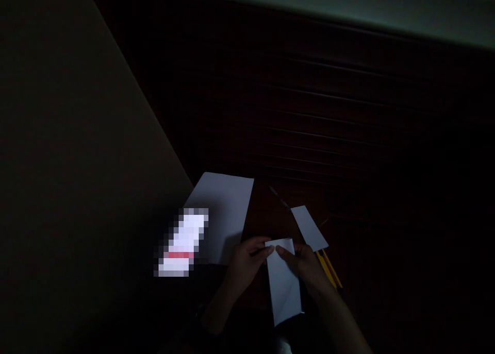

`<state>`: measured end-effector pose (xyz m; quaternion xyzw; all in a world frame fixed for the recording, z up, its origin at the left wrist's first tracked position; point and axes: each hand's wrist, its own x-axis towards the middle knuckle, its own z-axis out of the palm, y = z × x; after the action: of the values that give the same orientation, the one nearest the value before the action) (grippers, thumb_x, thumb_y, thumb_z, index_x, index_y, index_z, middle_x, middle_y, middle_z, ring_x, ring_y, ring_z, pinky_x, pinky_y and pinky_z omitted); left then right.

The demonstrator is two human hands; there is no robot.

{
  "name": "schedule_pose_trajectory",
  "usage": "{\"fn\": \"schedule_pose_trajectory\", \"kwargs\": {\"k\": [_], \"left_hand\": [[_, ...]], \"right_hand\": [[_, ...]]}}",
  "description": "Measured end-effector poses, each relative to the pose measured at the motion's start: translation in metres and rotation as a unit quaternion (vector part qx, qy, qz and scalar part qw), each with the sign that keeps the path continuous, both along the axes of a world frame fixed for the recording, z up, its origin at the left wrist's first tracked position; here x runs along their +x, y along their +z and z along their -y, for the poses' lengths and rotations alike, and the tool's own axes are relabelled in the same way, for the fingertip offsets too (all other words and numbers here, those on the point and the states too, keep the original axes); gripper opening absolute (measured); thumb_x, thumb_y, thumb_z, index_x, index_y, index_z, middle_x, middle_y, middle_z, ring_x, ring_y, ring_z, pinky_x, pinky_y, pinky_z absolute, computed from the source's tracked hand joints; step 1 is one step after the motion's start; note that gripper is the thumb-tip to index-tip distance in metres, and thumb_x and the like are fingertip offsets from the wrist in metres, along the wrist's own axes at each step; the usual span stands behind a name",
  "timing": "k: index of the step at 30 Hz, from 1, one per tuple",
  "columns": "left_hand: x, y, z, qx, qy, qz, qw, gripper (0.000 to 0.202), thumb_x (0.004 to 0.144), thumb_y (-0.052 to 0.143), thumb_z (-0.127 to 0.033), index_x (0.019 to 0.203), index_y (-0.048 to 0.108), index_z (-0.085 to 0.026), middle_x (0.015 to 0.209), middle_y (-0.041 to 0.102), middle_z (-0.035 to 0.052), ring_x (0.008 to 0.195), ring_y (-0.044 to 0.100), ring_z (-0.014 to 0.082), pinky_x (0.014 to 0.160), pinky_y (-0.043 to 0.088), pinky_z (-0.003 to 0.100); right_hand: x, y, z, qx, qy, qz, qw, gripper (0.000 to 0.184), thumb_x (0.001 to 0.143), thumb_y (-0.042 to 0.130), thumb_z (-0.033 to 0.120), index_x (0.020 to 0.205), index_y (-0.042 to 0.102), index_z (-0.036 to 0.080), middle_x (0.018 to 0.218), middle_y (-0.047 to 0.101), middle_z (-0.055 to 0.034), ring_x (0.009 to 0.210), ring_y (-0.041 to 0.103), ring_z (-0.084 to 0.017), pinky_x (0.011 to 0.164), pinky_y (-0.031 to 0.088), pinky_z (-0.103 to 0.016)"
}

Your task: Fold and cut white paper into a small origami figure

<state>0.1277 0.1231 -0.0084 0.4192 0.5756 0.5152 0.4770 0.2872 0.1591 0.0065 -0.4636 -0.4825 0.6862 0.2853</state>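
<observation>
In dim light a folded white paper [284, 284] lies on the dark table in front of me. My left hand [247, 264] pinches its top left corner, fingers closed on the edge. My right hand [305, 266] pinches the top right part of the same paper, fingers closed. The paper narrows toward its top, where folds show between my fingertips.
A larger white sheet [228, 209] lies to the left, beside a bright blurred object [181, 243]. A narrow white paper strip [309, 228] and a yellow tool [328, 269] lie to the right. A thin pen [280, 199] rests further back. A dark wooden wall stands behind.
</observation>
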Motion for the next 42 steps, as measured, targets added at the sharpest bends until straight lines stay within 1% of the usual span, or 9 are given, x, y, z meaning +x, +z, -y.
{"fn": "schedule_pose_trajectory", "kwargs": {"k": [5,12,16,20,23,28,35,39,42], "left_hand": [[-0.001,0.0,0.0,-0.008,0.0,0.0,1.0,0.029,0.071,0.063,-0.034,0.096,0.066,-0.018,0.081,0.068,0.0055,0.072,0.064,0.0185,0.061,0.051,0.024],[0.0,0.007,0.0,-0.005,0.006,-0.007,1.0,0.03,0.072,0.062,-0.036,0.096,0.067,-0.018,0.081,0.068,0.0058,0.071,0.064,0.0188,0.06,0.051,0.025],[0.0,0.011,0.001,-0.001,0.007,-0.013,1.0,0.031,0.072,0.062,-0.036,0.097,0.066,-0.019,0.077,0.069,0.0047,0.066,0.064,0.0175,0.058,0.05,0.024],[0.0,0.013,0.001,0.004,0.0,0.005,1.0,0.034,0.072,0.062,-0.035,0.102,0.061,-0.019,0.071,0.068,0.0025,0.063,0.063,0.0162,0.055,0.05,0.022],[0.0,0.013,0.002,0.001,0.003,0.009,1.0,0.034,0.072,0.062,-0.035,0.101,0.061,-0.018,0.07,0.067,0.0026,0.061,0.063,0.0159,0.053,0.05,0.021],[-0.001,0.011,0.002,0.001,-0.002,-0.012,1.0,0.031,0.072,0.062,-0.035,0.098,0.063,-0.018,0.073,0.069,0.0037,0.063,0.064,0.0167,0.055,0.05,0.022],[-0.001,0.01,0.002,-0.009,0.007,-0.031,0.999,0.029,0.072,0.062,-0.036,0.095,0.066,-0.019,0.079,0.071,0.005,0.068,0.065,0.019,0.057,0.05,0.023],[0.0,0.011,0.001,0.002,0.026,-0.048,0.998,0.028,0.07,0.064,-0.034,0.093,0.068,-0.02,0.076,0.071,0.0042,0.07,0.065,0.0192,0.059,0.05,0.023],[0.0,0.009,0.001,0.002,0.037,-0.05,0.998,0.028,0.069,0.064,-0.034,0.093,0.068,-0.021,0.079,0.071,0.0042,0.071,0.066,0.0198,0.059,0.051,0.024]], "right_hand": [[-0.002,0.002,0.001,0.006,-0.014,0.012,1.0,0.036,0.071,0.063,0.046,0.078,0.068,0.011,0.073,0.068,-0.0078,0.061,0.059,-0.018,0.054,0.043,-0.025],[-0.005,0.007,0.002,-0.005,-0.024,0.0,1.0,0.04,0.069,0.064,0.049,0.08,0.069,0.011,0.076,0.069,-0.0093,0.064,0.06,-0.019,0.056,0.044,-0.027],[-0.005,0.007,0.003,-0.008,-0.027,0.008,1.0,0.04,0.068,0.064,0.05,0.079,0.069,0.012,0.075,0.069,-0.0088,0.064,0.061,-0.02,0.057,0.045,-0.027],[-0.004,0.007,0.003,-0.007,-0.028,0.0,1.0,0.038,0.069,0.064,0.048,0.079,0.069,0.012,0.075,0.069,-0.0085,0.063,0.06,-0.019,0.056,0.044,-0.027],[-0.004,0.009,0.003,-0.013,-0.017,-0.012,1.0,0.037,0.07,0.064,0.047,0.078,0.069,0.012,0.073,0.068,-0.0078,0.061,0.059,-0.017,0.055,0.043,-0.026],[-0.005,0.013,0.003,-0.014,-0.021,-0.011,1.0,0.039,0.067,0.065,0.049,0.075,0.069,0.011,0.07,0.067,-0.0069,0.059,0.058,-0.017,0.054,0.042,-0.025],[-0.005,0.012,0.003,-0.016,-0.013,-0.023,1.0,0.034,0.071,0.063,0.046,0.074,0.069,0.012,0.07,0.067,-0.0065,0.061,0.058,-0.017,0.055,0.042,-0.025],[-0.005,0.011,0.003,-0.012,-0.022,-0.007,1.0,0.035,0.069,0.064,0.048,0.073,0.069,0.014,0.068,0.067,-0.0056,0.06,0.058,-0.017,0.054,0.042,-0.025],[-0.006,0.01,0.004,-0.012,-0.027,-0.007,1.0,0.037,0.067,0.065,0.05,0.075,0.069,0.013,0.071,0.068,-0.0067,0.062,0.06,-0.019,0.056,0.043,-0.027]]}}
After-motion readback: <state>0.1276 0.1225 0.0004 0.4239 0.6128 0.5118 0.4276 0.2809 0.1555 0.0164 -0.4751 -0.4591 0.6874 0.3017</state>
